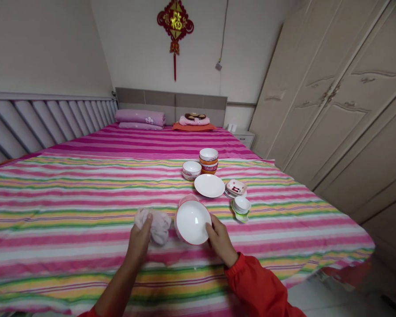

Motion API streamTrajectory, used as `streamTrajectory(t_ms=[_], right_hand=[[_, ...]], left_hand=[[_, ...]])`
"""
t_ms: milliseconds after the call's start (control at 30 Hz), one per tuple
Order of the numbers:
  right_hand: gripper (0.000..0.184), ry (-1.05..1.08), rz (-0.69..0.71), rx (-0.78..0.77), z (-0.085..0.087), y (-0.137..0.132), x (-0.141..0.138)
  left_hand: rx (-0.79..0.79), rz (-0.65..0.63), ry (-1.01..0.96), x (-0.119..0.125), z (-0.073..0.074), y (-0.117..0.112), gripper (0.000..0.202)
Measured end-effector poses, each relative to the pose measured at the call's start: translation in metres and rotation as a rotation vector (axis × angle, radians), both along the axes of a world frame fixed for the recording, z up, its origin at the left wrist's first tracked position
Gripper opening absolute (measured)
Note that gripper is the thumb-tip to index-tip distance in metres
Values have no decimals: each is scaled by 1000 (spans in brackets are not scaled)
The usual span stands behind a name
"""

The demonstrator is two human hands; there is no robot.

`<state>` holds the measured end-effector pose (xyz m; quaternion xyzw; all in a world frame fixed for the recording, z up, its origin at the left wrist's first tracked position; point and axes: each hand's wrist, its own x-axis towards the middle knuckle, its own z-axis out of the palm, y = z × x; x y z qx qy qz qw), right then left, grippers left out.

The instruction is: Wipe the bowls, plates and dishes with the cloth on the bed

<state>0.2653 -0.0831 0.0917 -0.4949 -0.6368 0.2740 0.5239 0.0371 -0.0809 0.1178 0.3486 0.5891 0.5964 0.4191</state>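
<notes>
Red-rimmed round white ceramic bowl (191, 221), tilted open toward me.
My right hand (219, 240) grips its right rim; my left hand (139, 241), closed on a crumpled pale pink cloth (157, 225), is just beside its left rim.

— Is there any writing in the room that can be read?
— Just one sign. The red knot hanging (175, 26) on the back wall (135, 44), above the headboard (145, 99), carries a gold character (176, 20) at its centre. It looks like 福, though the shine blurs its strokes.
— Anything on the dishes?
— The small dish (236, 187) on the striped bedspread (69, 198) shows red marks, too small to tell whether they are letters or pattern.
</notes>
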Motion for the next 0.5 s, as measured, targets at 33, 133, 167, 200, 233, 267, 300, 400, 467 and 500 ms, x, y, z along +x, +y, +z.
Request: streamTrajectory(t_ms=[33, 133, 167, 200, 233, 267, 300, 400, 467, 500], right_hand=[[28, 13, 0, -11, 0, 2, 0], [27, 38, 5, -43, 0, 4, -5], [27, 44, 12, -51, -1, 4, -8], [28, 51, 15, -57, -3, 3, -12], [29, 57, 12, -63, -4, 3, -16], [29, 65, 2, -71, -7, 3, -20], [29, 78, -16, -79, -9, 3, -24], [22, 148, -107, -102, -16, 5, -34], [16, 202, -163, -107, -18, 9, -37], [14, 231, -175, -122, -18, 11, -37]], left_hand=[[26, -13, -47, 0, 2, 4, 49], [76, -98, -143, 8, 8, 11, 48], [79, -120, -149, 14, 9, 12, 48], [81, -136, -143, 20, 9, 11, 49], [83, -144, -131, 27, 8, 9, 50], [89, -161, -104, 35, 6, 5, 52], [111, -164, -74, 44, 2, 0, 55], [192, -197, 27, 67, -14, -19, 65], [252, -194, 79, 75, -27, -30, 69], [269, -183, 106, 75, -33, -33, 68]])
